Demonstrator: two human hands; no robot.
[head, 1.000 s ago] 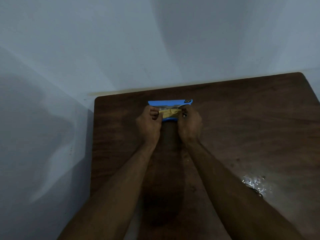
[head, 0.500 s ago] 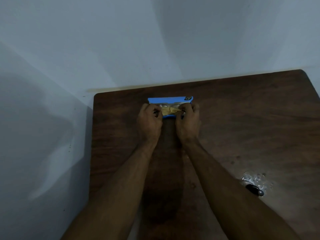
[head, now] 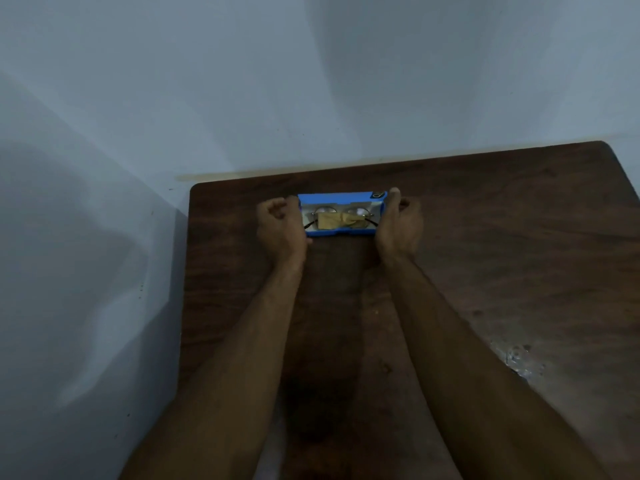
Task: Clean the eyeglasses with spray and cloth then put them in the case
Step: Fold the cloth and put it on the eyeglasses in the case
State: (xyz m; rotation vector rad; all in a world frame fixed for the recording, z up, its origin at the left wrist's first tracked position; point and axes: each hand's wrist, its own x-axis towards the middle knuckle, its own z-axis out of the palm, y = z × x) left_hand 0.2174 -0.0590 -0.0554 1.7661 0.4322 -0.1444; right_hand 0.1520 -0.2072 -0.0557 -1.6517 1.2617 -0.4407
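Left hand point(head: 280, 225) and right hand point(head: 398, 226) have parted to the case point(head: 341, 196) ends, fingers point(head: 277, 205) curled empty, eyeglasses point(head: 325, 210) between.

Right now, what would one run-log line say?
stage: casing | eyeglasses under yellow cloth inside open blue case | left hand, right hand hold its ends | lid not closed

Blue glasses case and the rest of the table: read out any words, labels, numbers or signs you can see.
No text is readable in this view.
blue case: a small dark badge at the lid's right corner, too small and blurred to read.
yellow cloth, eyeglasses, table: no lettering visible.
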